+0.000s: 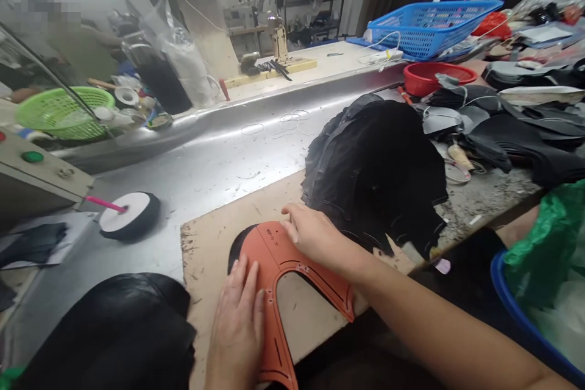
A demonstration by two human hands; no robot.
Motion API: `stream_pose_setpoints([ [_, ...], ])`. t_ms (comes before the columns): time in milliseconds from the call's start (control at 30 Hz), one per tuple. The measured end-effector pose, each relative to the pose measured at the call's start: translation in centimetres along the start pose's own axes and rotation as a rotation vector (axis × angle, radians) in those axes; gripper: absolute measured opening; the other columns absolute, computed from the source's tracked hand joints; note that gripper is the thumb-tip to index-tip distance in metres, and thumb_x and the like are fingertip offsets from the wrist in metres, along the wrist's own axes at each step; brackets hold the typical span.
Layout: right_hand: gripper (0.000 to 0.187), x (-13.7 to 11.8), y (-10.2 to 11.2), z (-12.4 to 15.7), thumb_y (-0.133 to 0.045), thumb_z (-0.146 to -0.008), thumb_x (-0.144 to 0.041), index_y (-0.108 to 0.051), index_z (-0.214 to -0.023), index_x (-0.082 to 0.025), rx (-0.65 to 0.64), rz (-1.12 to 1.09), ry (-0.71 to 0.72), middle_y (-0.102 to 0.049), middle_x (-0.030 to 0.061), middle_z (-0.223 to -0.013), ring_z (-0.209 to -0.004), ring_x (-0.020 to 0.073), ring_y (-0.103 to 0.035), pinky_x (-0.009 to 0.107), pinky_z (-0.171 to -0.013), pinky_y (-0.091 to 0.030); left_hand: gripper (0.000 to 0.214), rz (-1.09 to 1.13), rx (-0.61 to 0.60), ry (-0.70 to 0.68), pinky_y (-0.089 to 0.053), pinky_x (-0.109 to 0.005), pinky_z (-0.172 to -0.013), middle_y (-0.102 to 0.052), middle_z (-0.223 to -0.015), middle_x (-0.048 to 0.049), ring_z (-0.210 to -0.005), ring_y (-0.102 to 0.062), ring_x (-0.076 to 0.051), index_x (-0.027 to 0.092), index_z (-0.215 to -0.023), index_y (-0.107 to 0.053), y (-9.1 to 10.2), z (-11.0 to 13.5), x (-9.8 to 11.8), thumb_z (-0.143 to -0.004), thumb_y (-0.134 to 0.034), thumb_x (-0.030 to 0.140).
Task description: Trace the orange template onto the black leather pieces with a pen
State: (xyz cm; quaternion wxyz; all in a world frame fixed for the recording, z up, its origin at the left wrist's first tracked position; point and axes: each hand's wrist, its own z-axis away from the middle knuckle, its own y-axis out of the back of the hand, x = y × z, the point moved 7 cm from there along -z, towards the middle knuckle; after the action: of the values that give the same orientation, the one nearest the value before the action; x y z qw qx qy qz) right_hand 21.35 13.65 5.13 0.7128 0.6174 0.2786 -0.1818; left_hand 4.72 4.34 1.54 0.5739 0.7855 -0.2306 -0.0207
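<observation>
An orange U-shaped template [269, 256] with slots and printed marks lies on a board. Under it, a black leather-like piece [236, 248] shows along the upper left edge. My left hand [237, 317] rests flat on the template's left side, fingers stretched out. Over the template's upper right edge, my right hand [315, 234] is closed in a pinch; whatever its fingers hold is too small to make out. A large stack of black cut pieces [379, 164] stands just beyond my right hand. Another black pile [109, 329] is at the lower left.
The tan board [205, 256] sits on a metal worktop [219, 164]. A black-and-white roll [130, 213] lies to the left. Farther back are a green basket [68, 109], a blue basket [425, 30] and a red basin [434, 76]. A blue bin [512, 298] stands right.
</observation>
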Motion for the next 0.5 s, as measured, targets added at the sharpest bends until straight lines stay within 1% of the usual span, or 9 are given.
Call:
stream_pose_setpoints([
  [67, 0.019, -0.2, -0.6, -0.7, -0.049, -0.09, -0.028, -0.06, -0.099, -0.016, -0.048, 0.013, -0.079, -0.067, 0.0092, -0.093, -0.084, 0.022, -0.062, 0.031, -0.071, -0.042, 0.049, 0.004, 0.006, 0.004, -0.045, -0.045, -0.099, -0.044, -0.143, -0.0093, -0.13, -0.043, -0.026, 0.025, -0.138, -0.037, 0.2, 0.0, 0.1, -0.09, -0.042, 0.025],
  [133, 0.016, -0.3, -0.8, -0.7, -0.052, -0.088, -0.031, -0.06, -0.083, -0.017, -0.076, 0.013, -0.09, -0.066, 0.0056, -0.078, -0.075, 0.0201, -0.061, 0.029, -0.065, -0.04, 0.048, 0.016, 0.006, 0.019, -0.046, -0.045, -0.099, -0.045, -0.142, -0.0088, -0.129, -0.044, -0.026, 0.026, -0.138, -0.038, 0.4, 0.1, 0.1, -0.09, -0.043, 0.024],
  [200, 0.02, -0.6, -0.4, -0.2, -0.053, -0.088, -0.033, -0.057, -0.075, -0.018, -0.057, -0.033, -0.025, -0.064, 0.0031, -0.074, -0.071, 0.0173, -0.059, 0.027, -0.062, -0.038, 0.05, 0.047, 0.004, 0.059, -0.046, -0.045, -0.099, -0.044, -0.143, -0.0089, -0.129, -0.044, -0.025, 0.026, -0.14, -0.035, 0.6, 0.2, 0.0, -0.09, -0.043, 0.025],
  [267, 0.023, -0.7, 0.7, 0.7, -0.053, -0.088, -0.034, -0.056, -0.073, -0.017, -0.026, -0.155, 0.07, -0.063, 0.0018, -0.075, -0.071, 0.0151, -0.058, 0.026, -0.062, -0.04, 0.054, 0.088, 0.002, 0.128, -0.046, -0.045, -0.099, -0.041, -0.144, -0.0098, -0.129, -0.043, -0.024, 0.026, -0.143, -0.027, 0.8, 0.4, -0.3, -0.09, -0.043, 0.025],
  [333, 0.023, 0.1, 3.1, 1.7, -0.053, -0.088, -0.037, -0.058, -0.076, -0.017, 0.017, -0.337, 0.119, -0.064, 0.0011, -0.076, -0.071, 0.0141, -0.059, 0.025, -0.062, -0.043, 0.057, 0.124, 0.003, 0.2, -0.046, -0.043, -0.099, -0.041, -0.145, -0.0108, -0.13, -0.042, -0.023, 0.025, -0.144, -0.021, 0.9, 0.7, -0.8, -0.091, -0.042, 0.026],
  [367, 0.024, 1.2, 4.8, 2.1, -0.054, -0.088, -0.04, -0.06, -0.081, -0.017, 0.046, -0.423, 0.099, -0.065, 0.001, -0.077, -0.07, 0.0139, -0.06, 0.024, -0.062, -0.045, 0.058, 0.138, 0.005, 0.218, -0.046, -0.043, -0.099, -0.041, -0.144, -0.0109, -0.13, -0.043, -0.023, 0.024, -0.145, -0.02, 0.8, 0.9, -0.9, -0.091, -0.041, 0.026],
  [400, 0.027, 2.7, 7.0, 2.3, -0.058, -0.085, -0.044, -0.061, -0.085, -0.018, 0.113, -0.486, 0.046, -0.066, 0.0011, -0.078, -0.068, 0.0138, -0.061, 0.024, -0.059, -0.046, 0.057, 0.15, 0.008, 0.223, -0.045, -0.043, -0.1, -0.042, -0.144, -0.0108, -0.13, -0.043, -0.023, 0.024, -0.145, -0.02, 0.8, 1.0, -1.0, -0.091, -0.041, 0.026],
  [433, 0.03, 4.6, 9.4, 2.5, -0.061, -0.081, -0.047, -0.062, -0.088, -0.018, 0.197, -0.5, -0.028, -0.066, 0.0013, -0.078, -0.065, 0.0135, -0.061, 0.023, -0.056, -0.047, 0.057, 0.157, 0.013, 0.219, -0.045, -0.043, -0.101, -0.043, -0.143, -0.0106, -0.129, -0.043, -0.022, 0.024, -0.144, -0.021, 0.8, 1.1, -0.9, -0.091, -0.041, 0.026],
  [500, 0.034, 8.7, 14.7, 3.0, -0.063, -0.078, -0.049, -0.064, -0.093, -0.019, 0.422, -0.431, -0.201, -0.066, 0.0018, -0.078, -0.06, 0.0123, -0.061, 0.024, -0.053, -0.047, 0.055, 0.163, 0.034, 0.193, -0.044, -0.044, -0.102, -0.044, -0.142, -0.0102, -0.129, -0.043, -0.022, 0.024, -0.143, -0.024, 0.8, 1.1, -0.8, -0.091, -0.041, 0.025],
])
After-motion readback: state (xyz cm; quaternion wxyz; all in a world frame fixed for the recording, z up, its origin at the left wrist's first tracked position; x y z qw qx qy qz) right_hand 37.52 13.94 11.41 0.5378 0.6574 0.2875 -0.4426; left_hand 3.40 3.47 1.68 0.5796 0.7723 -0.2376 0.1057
